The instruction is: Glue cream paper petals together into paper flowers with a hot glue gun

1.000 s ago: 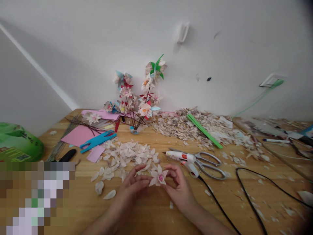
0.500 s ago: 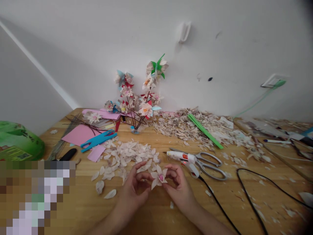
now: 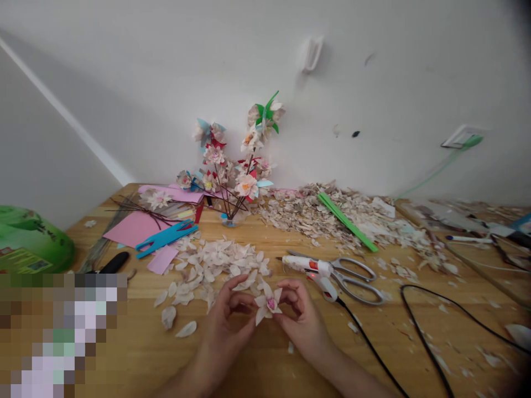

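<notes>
Between my two hands, just above the wooden table (image 3: 249, 354), is a small handmade flower (image 3: 269, 303) with pale pointed petals and a pink centre. My left hand (image 3: 232, 315) pinches it from the left, thumb and fingertips at its petals. From the other side my right hand (image 3: 299, 312) grips it with thumb and curled fingers. Behind my hands lies a spread of loose pale petals (image 3: 224, 257). A white glue gun (image 3: 309, 265), its small red light lit, rests right of them, partly over a pair of scissors (image 3: 359, 284).
Finished flowers on stems (image 3: 248, 185) stand at the wall. A heap of petal scraps (image 3: 298, 215) with green strips (image 3: 347, 222) lies back right. Pink paper (image 3: 135, 229), a blue paper piece (image 3: 166, 237) and a green container (image 3: 35, 240) are left. A black cable (image 3: 369, 345) crosses the right side.
The flower has turned slightly and shifted a little left and down between my fingers. Both hands keep nearly the same place and hold.
</notes>
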The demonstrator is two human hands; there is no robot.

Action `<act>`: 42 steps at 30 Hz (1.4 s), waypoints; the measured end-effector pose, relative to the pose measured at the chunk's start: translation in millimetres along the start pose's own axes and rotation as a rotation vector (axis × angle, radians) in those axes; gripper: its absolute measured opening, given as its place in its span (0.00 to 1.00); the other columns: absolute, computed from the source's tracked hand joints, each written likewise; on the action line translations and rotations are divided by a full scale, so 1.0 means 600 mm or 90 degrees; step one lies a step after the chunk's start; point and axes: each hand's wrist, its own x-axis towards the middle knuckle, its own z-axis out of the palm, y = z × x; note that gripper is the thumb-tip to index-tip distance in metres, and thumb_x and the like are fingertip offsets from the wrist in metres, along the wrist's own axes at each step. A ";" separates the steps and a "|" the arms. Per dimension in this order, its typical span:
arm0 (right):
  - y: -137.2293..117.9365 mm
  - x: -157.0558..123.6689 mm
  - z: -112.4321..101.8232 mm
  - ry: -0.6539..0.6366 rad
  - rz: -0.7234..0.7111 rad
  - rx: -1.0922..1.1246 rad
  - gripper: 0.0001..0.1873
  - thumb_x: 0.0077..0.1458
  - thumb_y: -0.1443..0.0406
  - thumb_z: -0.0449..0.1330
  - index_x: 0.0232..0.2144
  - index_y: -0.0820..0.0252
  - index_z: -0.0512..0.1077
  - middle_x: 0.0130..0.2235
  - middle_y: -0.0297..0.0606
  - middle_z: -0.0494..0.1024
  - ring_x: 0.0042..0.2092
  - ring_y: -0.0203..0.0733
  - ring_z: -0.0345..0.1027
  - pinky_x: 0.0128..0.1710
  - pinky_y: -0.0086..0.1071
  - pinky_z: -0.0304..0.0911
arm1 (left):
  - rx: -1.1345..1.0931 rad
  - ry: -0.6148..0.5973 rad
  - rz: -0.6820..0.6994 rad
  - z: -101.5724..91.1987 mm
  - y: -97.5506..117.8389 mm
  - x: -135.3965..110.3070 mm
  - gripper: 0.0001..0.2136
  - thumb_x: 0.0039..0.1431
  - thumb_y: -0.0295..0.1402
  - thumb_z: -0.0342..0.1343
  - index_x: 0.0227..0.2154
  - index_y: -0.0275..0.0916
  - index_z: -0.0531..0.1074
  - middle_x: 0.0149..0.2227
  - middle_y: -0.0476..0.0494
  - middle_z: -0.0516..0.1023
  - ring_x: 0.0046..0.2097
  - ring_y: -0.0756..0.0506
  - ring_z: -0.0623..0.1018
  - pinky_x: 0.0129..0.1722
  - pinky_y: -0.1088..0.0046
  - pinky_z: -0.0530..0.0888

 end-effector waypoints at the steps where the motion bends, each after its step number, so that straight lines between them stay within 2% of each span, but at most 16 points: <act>1: 0.000 0.000 0.000 -0.001 -0.001 0.002 0.20 0.38 0.73 0.57 0.36 0.52 0.62 0.27 0.28 0.76 0.32 0.38 0.72 0.35 0.31 0.66 | 0.021 0.002 0.016 -0.001 -0.001 -0.001 0.24 0.43 0.27 0.61 0.46 0.44 0.64 0.27 0.50 0.76 0.32 0.47 0.74 0.38 0.70 0.69; 5: -0.002 -0.001 0.002 0.005 0.004 0.010 0.20 0.37 0.74 0.57 0.36 0.53 0.62 0.26 0.28 0.75 0.31 0.38 0.71 0.34 0.31 0.66 | 0.093 -0.002 0.055 -0.004 -0.007 -0.005 0.23 0.46 0.27 0.59 0.48 0.45 0.63 0.29 0.50 0.75 0.33 0.47 0.74 0.40 0.69 0.68; 14: 0.001 -0.003 0.003 -0.017 0.004 0.028 0.21 0.39 0.75 0.56 0.37 0.52 0.62 0.27 0.27 0.75 0.32 0.37 0.71 0.34 0.29 0.65 | 0.152 -0.038 0.093 -0.008 -0.008 -0.004 0.25 0.50 0.26 0.57 0.50 0.45 0.57 0.30 0.50 0.74 0.34 0.48 0.73 0.40 0.70 0.69; 22: 0.004 -0.003 0.002 -0.035 0.006 0.019 0.20 0.40 0.74 0.57 0.37 0.53 0.61 0.27 0.28 0.75 0.31 0.37 0.71 0.35 0.30 0.65 | 0.183 -0.065 0.200 -0.013 -0.025 -0.002 0.27 0.51 0.23 0.53 0.52 0.52 0.53 0.30 0.55 0.73 0.34 0.51 0.73 0.40 0.70 0.69; 35: 0.003 -0.005 0.002 -0.039 0.028 0.043 0.21 0.39 0.75 0.58 0.37 0.52 0.61 0.27 0.26 0.75 0.31 0.35 0.71 0.34 0.28 0.64 | 0.203 -0.070 0.204 -0.012 -0.018 -0.002 0.27 0.53 0.25 0.53 0.52 0.53 0.53 0.30 0.55 0.73 0.35 0.51 0.75 0.41 0.70 0.69; 42: 0.003 -0.006 0.001 -0.042 0.011 0.032 0.21 0.40 0.75 0.58 0.37 0.52 0.61 0.27 0.26 0.75 0.31 0.35 0.71 0.34 0.27 0.64 | 0.214 -0.038 0.202 -0.014 -0.021 -0.002 0.27 0.51 0.25 0.55 0.52 0.51 0.54 0.29 0.55 0.74 0.34 0.50 0.75 0.39 0.69 0.70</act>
